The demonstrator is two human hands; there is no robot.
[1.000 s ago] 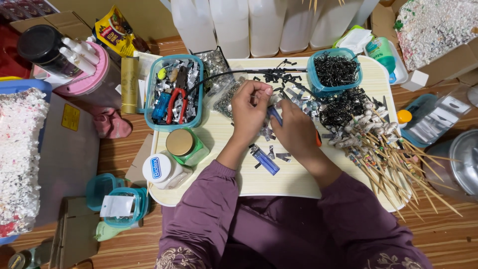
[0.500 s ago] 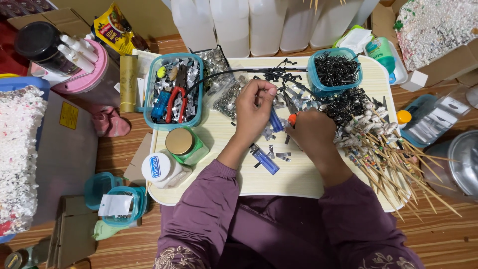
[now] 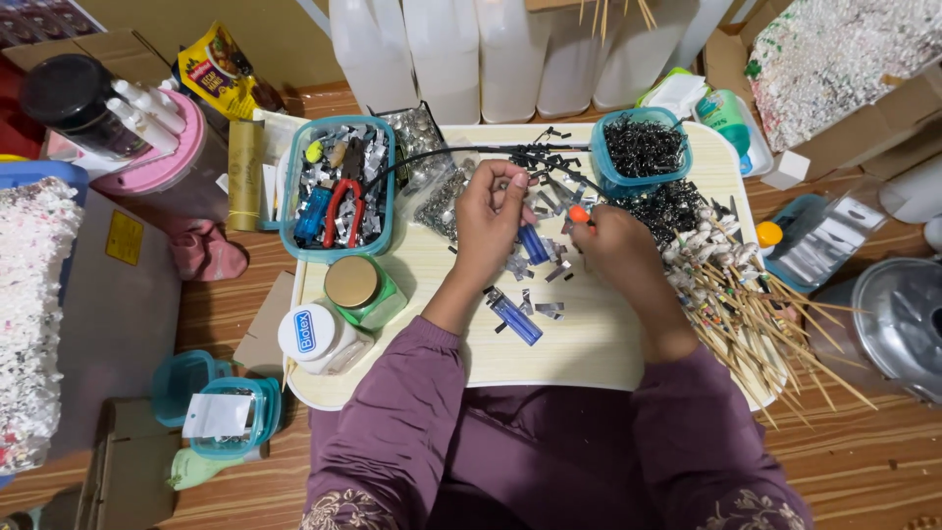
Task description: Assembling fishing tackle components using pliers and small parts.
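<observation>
The left hand (image 3: 488,218) was curled nearly shut near the middle of the desk (image 3: 599,344), fingertips pinching a small silvery piece and a blue lighter (image 3: 533,244) below them. The right hand (image 3: 610,243) was closed around an orange-tipped tool (image 3: 579,213) (most of it was hidden in the fist). What the silvery piece was could not be made out. A second blue lighter (image 3: 514,316), glossy plastic, lay nearer the front edge among foil scraps (image 3: 548,310).
</observation>
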